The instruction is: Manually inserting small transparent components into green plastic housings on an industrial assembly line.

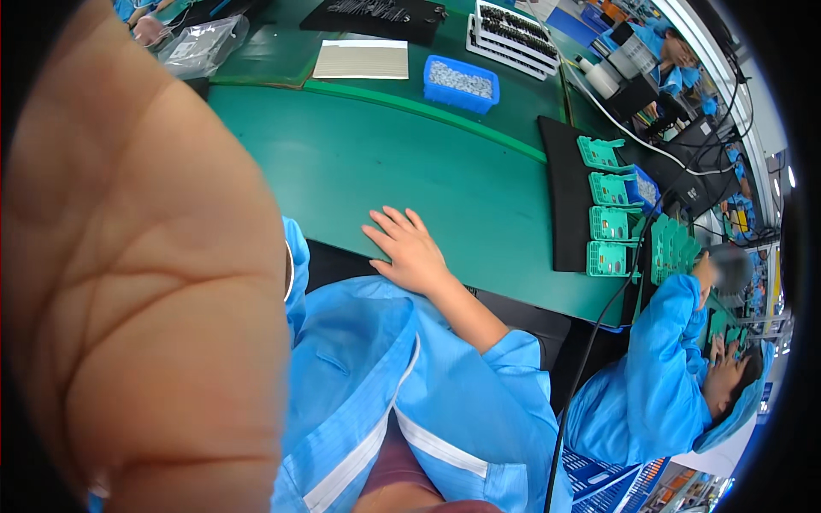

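My left hand (162,282) is raised very close to the camera, its creased palm and wrist filling the left side of the picture. The fingers of that hand lie outside what shows, and it hides whatever is behind it. My right hand (412,254) rests palm down on the near edge of the green tabletop (410,162). Its fingers are spread and hold nothing. Beyond the hands, a blue bin (457,98) full of small pale pieces stands on the far side, right of a beige ridged sheet (359,61).
At right, a black mat (564,197) carries several green plastic holders (609,224). Farther back are a white rack (513,47) of black parts and a clear plastic bag (205,44). A black cable (590,350) hangs near a co-worker in blue (641,385).
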The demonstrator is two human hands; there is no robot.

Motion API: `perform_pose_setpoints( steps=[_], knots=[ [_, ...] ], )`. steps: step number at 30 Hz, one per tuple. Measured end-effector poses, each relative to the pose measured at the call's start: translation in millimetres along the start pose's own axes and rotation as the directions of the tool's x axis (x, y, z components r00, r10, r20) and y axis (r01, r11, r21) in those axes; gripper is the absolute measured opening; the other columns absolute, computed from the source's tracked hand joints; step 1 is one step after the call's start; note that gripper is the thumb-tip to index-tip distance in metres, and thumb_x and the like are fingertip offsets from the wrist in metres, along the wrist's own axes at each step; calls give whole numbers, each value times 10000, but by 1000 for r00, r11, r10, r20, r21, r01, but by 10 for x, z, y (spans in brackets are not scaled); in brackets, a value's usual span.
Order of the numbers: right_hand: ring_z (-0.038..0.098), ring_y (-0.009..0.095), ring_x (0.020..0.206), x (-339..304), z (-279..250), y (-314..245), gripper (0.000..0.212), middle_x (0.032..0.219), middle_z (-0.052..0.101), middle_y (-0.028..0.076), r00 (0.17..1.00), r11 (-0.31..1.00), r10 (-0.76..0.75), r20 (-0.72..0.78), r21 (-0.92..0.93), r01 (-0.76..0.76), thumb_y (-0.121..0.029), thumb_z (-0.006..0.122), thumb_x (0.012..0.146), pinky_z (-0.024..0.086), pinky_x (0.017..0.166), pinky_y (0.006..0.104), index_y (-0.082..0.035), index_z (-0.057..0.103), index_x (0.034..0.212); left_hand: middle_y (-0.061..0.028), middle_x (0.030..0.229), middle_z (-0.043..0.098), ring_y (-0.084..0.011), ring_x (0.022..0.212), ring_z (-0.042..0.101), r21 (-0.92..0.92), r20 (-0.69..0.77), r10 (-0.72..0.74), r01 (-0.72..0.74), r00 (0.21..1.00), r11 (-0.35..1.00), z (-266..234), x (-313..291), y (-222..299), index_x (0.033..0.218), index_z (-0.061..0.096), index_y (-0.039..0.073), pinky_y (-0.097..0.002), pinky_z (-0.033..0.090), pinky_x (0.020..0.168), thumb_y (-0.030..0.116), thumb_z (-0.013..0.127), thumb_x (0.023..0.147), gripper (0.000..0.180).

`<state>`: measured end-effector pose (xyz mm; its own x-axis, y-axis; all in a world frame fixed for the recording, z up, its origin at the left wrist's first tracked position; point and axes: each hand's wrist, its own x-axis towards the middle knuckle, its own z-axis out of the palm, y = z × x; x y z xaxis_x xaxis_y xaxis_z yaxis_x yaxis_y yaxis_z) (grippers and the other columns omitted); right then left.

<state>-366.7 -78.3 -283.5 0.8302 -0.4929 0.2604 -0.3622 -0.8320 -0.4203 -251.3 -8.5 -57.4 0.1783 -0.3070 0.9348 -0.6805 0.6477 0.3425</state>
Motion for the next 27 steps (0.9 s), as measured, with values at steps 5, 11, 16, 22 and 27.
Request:
perform_pose_setpoints(
  steps=[5, 11, 16, 22, 27],
  knots=[
    [331, 284, 1263, 5, -31, 4, 558, 1327, 415, 102, 1000, 1000, 6, 19, 2, -6, -232, 667, 713, 233, 1051, 473, -118, 489, 1229, -198, 1141, 532, -299, 995, 558, 18, -20, -6, 6, 1000, 1000, 10, -53, -127, 1142, 508, 15, -404, 437, 875, 159, 466, 892, 292],
    [341, 292, 1254, 41, -24, 95, 553, 1318, 417, 116, 1000, 1000, -14, 0, 22, 14, -229, 671, 705, 240, 1047, 475, -105, 497, 1215, -191, 1132, 539, -289, 979, 565, -60, -35, 15, -17, 999, 998, 284, 5, -504, 1129, 514, 5, -392, 452, 859, 147, 474, 887, 284],
    [435, 280, 1190, 27, -97, 195, 368, 1187, 542, 113, 998, 964, -22, -51, 265, 35, -230, 651, 759, 276, 1038, 454, -88, 593, 1093, -136, 1163, 531, -179, 913, 591, -347, 50, -303, 301, 952, 888, 401, -276, -1130, 1204, 448, 10, -281, 451, 820, -21, 516, 848, 364],
    [630, 227, 905, 382, -595, 846, 197, 975, 653, 120, 845, 810, 460, -274, 519, -273, -141, 586, 823, 488, 815, 319, -60, 654, 989, -93, 1110, 554, -139, 871, 595, -238, 483, -764, 904, 427, 355, 986, -1274, -1969, 1170, 501, 53, -246, 468, 779, -11, 500, 855, 322],
    [640, 246, 829, 1153, -1041, 1370, 176, 898, 656, 123, 732, 886, 452, -510, 351, -302, -132, 574, 799, 499, 746, 316, -64, 666, 934, -83, 1027, 588, -130, 819, 589, -262, 614, -709, 937, 347, 232, 1362, -1662, -2120, 1128, 530, 34, -245, 474, 758, 10, 483, 868, 266]
  ],
)
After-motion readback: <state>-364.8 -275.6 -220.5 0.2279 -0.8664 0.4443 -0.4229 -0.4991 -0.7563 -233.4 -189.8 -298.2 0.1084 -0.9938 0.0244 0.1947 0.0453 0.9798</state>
